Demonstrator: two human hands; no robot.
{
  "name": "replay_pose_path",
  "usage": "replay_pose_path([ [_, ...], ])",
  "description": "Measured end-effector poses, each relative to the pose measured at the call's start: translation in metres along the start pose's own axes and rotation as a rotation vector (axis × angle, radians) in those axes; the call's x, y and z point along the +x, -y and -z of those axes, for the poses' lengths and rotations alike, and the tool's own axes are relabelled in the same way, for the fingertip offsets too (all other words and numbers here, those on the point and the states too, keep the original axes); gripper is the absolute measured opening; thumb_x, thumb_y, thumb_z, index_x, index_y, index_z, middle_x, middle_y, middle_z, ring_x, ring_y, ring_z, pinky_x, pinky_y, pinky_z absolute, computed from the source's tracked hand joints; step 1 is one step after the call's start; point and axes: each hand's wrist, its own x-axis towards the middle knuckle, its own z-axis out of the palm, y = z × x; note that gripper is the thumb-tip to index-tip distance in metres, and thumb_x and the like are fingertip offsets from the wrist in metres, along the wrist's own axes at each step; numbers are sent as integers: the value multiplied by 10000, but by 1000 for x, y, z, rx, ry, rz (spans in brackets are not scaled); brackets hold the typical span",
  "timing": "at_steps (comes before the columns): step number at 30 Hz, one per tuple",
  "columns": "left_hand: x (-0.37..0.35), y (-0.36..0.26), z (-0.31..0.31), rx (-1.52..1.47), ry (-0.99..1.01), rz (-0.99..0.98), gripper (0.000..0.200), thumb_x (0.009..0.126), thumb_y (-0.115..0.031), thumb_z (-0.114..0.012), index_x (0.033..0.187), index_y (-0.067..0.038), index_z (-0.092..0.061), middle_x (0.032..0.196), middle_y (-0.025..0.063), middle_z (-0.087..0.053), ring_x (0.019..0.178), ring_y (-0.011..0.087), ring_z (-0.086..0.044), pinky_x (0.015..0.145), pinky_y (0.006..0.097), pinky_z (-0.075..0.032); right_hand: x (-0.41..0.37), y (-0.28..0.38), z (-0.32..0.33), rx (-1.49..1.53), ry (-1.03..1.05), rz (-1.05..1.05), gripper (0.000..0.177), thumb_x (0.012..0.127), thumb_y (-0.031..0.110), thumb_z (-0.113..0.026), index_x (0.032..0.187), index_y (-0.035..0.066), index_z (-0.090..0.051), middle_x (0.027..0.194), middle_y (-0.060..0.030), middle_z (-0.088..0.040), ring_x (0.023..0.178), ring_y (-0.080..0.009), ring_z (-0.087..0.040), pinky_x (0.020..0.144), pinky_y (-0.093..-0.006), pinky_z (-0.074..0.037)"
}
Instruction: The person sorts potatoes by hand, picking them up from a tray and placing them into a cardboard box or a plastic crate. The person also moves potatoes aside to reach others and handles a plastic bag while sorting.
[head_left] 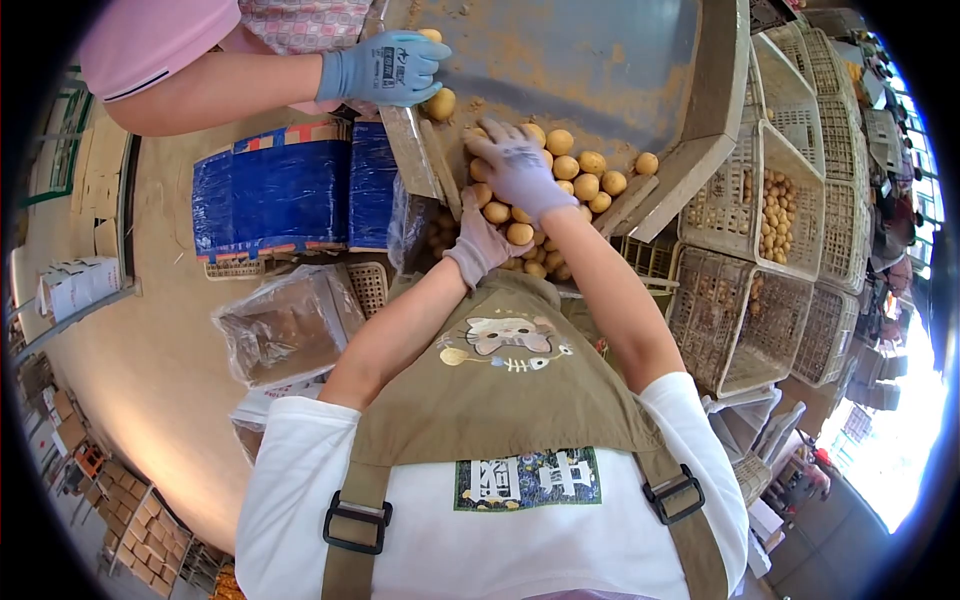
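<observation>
Round tan potatoes [586, 186] lie crowded at the narrow lower end of a sorting table, whose surface [580, 50] is grey and dusted with soil. My right hand [520, 175], in a pale glove, rests over them with its fingers spread; it is slightly blurred. Just nearer to me, my left hand [482, 240], also gloved, is at the left side of the outlet with a finger stretched out. Several potatoes [519, 233] sit against and between my hands. Part of my left hand's fingers is hidden among them. Below, more potatoes [535, 268] fill the gap in front of my apron.
A co-worker's blue-gloved hand [395, 68] is at the table's left edge by a potato [439, 104]. Wooden rails [690, 150] border the table. Stacked plastic crates [715, 310] stand right, some holding potatoes. Left are a blue-covered box [285, 190] and a plastic-lined crate [290, 325].
</observation>
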Motion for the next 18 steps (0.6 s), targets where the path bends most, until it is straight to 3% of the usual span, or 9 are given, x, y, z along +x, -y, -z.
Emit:
replay_pose_path([
  [1, 2, 0, 3, -5, 7, -12, 907, 844, -825, -374, 1536, -252, -243, 1574, 73, -292, 1436, 342, -296, 1082, 690, -275, 10, 7, -7, -59, -13, 52, 361, 852, 172, -620, 1212, 159, -643, 1257, -161, -599, 1154, -369, -562, 970, -447, -456],
  [4, 0, -4, 4, -37, 77, 25, 880, 856, -804, -389, 1531, -259, -243, 1578, 70, -288, 1439, 349, -289, 1078, 696, -279, 41, 15, 4, 27, 406, -241, 357, 835, 178, -626, 1190, 154, -654, 1228, -189, -585, 1157, -396, -543, 972, -450, -462],
  [6, -2, -2, 4, -33, 35, 12, 865, 866, -791, -397, 1531, -258, -252, 1584, 62, -285, 1440, 359, -296, 1074, 716, -259, 31, 1, -1, 358, 119, -303, 367, 839, 190, -633, 1201, 138, -666, 1240, -185, -581, 1157, -376, -551, 984, -438, -462],
  [8, -1, -2, 3, 54, 25, -26, 865, 867, -787, -403, 1533, -254, -256, 1586, 60, -287, 1439, 365, -300, 1069, 726, -250, 16, 7, 28, 666, -71, -407, 394, 920, 239, -592, 1293, 116, -616, 1277, -138, -582, 1195, -292, -550, 927, -380, -500],
  [10, -1, -2, 0, 55, 16, -20, 878, 869, -811, -334, 1533, -241, -267, 1581, 64, -301, 1432, 370, -317, 1061, 734, -245, 1, 7, 54, 1424, -72, -719, 435, 999, 253, -522, 1417, 134, -516, 1317, -125, -562, 1118, -238, -598, 881, -360, -548],
  [11, -2, -3, -1, 58, 23, -14, 880, 869, -816, -313, 1531, -237, -272, 1577, 66, -307, 1431, 368, -320, 1060, 734, -248, -11, 0, 51, 1641, -100, -660, 474, 1048, 312, -455, 1474, 107, -425, 1361, -115, -535, 1031, -184, -636, 808, -327, -579],
  [13, -2, -5, -3, 89, 23, 10, 894, 864, -832, -253, 1516, -222, -303, 1561, 74, -339, 1418, 358, -348, 1053, 719, -277, -32, -2, 60, 1898, -94, -765, 483, 1035, 419, -481, 1356, 58, -497, 1263, -119, -589, 892, -165, -648, 748, -298, -578],
  [16, 1, -5, -5, 71, 18, 36, 941, 829, -863, -254, 1522, -229, -300, 1575, 82, -325, 1428, 353, -336, 1094, 687, -190, -49, -7, 57, 2142, -139, -877, 506, 1013, 501, -495, 1190, 31, -560, 1101, -99, -640, 774, -143, -607, 635, -270, -538],
  [18, 3, -4, -2, 98, 23, 18, 933, 843, -853, -238, 1528, -221, -284, 1576, 95, -319, 1427, 366, -339, 1088, 709, -201, -57, -9, 56, 2253, -187, -903, 533, 1002, 537, -496, 1121, 24, -576, 1020, -93, -647, 711, -137, -579, 579, -260, -504],
])
